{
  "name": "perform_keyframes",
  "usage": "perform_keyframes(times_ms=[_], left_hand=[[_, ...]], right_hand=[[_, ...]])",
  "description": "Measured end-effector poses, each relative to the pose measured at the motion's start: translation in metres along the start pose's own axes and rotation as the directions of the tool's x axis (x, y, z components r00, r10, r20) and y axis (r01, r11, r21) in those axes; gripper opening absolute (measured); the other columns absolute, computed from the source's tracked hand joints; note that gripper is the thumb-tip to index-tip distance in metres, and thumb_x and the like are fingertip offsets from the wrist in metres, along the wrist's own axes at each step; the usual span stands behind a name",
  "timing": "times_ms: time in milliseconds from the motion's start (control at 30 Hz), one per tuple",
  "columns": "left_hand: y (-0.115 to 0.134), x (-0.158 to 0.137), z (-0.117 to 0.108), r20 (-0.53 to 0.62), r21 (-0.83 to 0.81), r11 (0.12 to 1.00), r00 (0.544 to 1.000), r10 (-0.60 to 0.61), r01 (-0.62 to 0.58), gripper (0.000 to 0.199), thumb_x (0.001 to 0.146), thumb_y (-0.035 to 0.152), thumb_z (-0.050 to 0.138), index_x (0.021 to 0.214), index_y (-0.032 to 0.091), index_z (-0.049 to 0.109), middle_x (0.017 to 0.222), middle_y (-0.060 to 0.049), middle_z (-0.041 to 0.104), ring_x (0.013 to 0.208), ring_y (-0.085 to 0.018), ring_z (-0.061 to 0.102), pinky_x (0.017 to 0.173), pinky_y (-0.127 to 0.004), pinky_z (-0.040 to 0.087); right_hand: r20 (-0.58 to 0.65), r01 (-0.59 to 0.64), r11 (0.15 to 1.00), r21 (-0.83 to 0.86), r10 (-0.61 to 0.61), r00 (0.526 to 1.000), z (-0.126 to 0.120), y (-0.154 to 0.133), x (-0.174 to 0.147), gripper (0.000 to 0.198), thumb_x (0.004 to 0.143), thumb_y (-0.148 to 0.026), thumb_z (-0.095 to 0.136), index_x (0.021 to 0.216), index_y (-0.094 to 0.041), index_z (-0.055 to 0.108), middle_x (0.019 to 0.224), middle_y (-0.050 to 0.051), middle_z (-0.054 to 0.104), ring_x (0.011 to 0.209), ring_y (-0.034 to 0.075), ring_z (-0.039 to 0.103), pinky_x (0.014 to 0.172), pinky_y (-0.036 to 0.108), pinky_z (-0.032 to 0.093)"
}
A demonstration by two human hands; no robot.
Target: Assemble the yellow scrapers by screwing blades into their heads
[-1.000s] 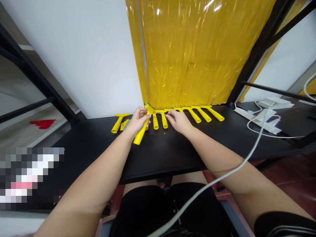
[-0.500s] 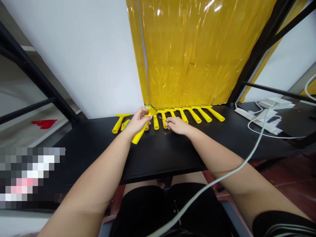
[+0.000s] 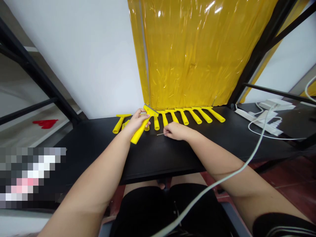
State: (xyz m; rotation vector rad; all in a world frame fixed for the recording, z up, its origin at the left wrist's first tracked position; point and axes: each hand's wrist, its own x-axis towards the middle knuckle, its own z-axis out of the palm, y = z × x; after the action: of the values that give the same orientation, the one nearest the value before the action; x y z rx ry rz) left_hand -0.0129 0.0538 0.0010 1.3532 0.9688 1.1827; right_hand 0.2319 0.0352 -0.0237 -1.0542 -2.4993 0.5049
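Note:
My left hand (image 3: 137, 121) is closed round the handle of a yellow scraper (image 3: 138, 134), tilted with its T-shaped head and thin grey blade edge up and the hollow handle end towards me. Low over the black table, my right hand (image 3: 174, 131) pinches a thin metal rod-like tool (image 3: 160, 134), its tip pointing left; the rest is hidden in my fingers. Behind my hands lies a row of several similar yellow scrapers (image 3: 184, 117), handles towards me. Left of my left hand are another yellow scraper (image 3: 118, 125) and a small yellow piece (image 3: 125, 125), partly covered.
The black table (image 3: 158, 154) meets a white panel (image 3: 98, 65) and a yellow plastic curtain (image 3: 197, 59) at the back. White power strips and cables (image 3: 261, 120) lie at the right. A pale cable (image 3: 222, 177) hangs across my right forearm. Black frame posts (image 3: 37, 72) flank the table.
My right hand has moved down and slightly nearer to me with the metal tool, away from the scraper head. A tiny pale speck on the table is now hidden. My left hand hardly moved.

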Motion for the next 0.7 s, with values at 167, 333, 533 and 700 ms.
perform_keyframes(times_ms=[167, 333, 533, 700], left_hand=[[0.0, -0.006, 0.006, 0.096, -0.009, 0.999, 0.995, -0.035, 0.036, 0.042, 0.079, 0.031, 0.078, 0.102, 0.027, 0.043, 0.064, 0.006, 0.063, 0.043, -0.014, 0.059, 0.046, -0.023, 0.044], [-0.008, -0.013, 0.028, 0.289, 0.056, 0.998, 0.957, 0.004, -0.021, 0.043, 0.079, 0.031, 0.08, 0.1, 0.025, 0.042, 0.073, 0.006, 0.06, 0.054, -0.015, 0.066, 0.045, -0.022, 0.046], [-0.01, -0.018, 0.042, 0.31, 0.092, 0.994, 0.95, 0.021, -0.052, 0.039, 0.083, 0.033, 0.076, 0.101, 0.025, 0.042, 0.084, 0.003, 0.061, 0.054, -0.012, 0.064, 0.043, -0.021, 0.047], [-0.011, -0.021, 0.042, 0.272, 0.217, 0.961, 0.956, 0.111, -0.173, 0.03, 0.085, 0.029, 0.074, 0.099, 0.023, 0.048, 0.083, 0.002, 0.059, 0.055, -0.011, 0.063, 0.041, -0.019, 0.044]], right_hand=[[-0.175, 0.034, 0.924, 0.38, 0.036, 0.984, -0.005, 0.004, 0.001, 0.016, 0.089, -0.033, 0.068, 0.094, -0.018, 0.072, 0.085, 0.005, 0.074, 0.075, 0.017, 0.066, 0.073, 0.03, 0.051], [-0.453, 0.072, 0.92, 0.384, 0.12, 0.884, -0.008, 0.0, 0.005, 0.024, 0.089, -0.041, 0.066, 0.094, -0.018, 0.07, 0.086, 0.006, 0.072, 0.074, 0.018, 0.062, 0.072, 0.031, 0.051], [-0.467, 0.069, 0.922, 0.381, 0.127, 0.875, -0.01, -0.008, 0.004, 0.025, 0.088, -0.043, 0.065, 0.091, -0.018, 0.069, 0.084, 0.005, 0.07, 0.071, 0.017, 0.056, 0.069, 0.03, 0.047], [-0.448, 0.064, 0.926, 0.372, 0.119, 0.886, -0.01, -0.007, 0.003, 0.026, 0.088, -0.044, 0.066, 0.089, -0.018, 0.068, 0.077, 0.002, 0.065, 0.066, 0.015, 0.051, 0.064, 0.028, 0.042]])
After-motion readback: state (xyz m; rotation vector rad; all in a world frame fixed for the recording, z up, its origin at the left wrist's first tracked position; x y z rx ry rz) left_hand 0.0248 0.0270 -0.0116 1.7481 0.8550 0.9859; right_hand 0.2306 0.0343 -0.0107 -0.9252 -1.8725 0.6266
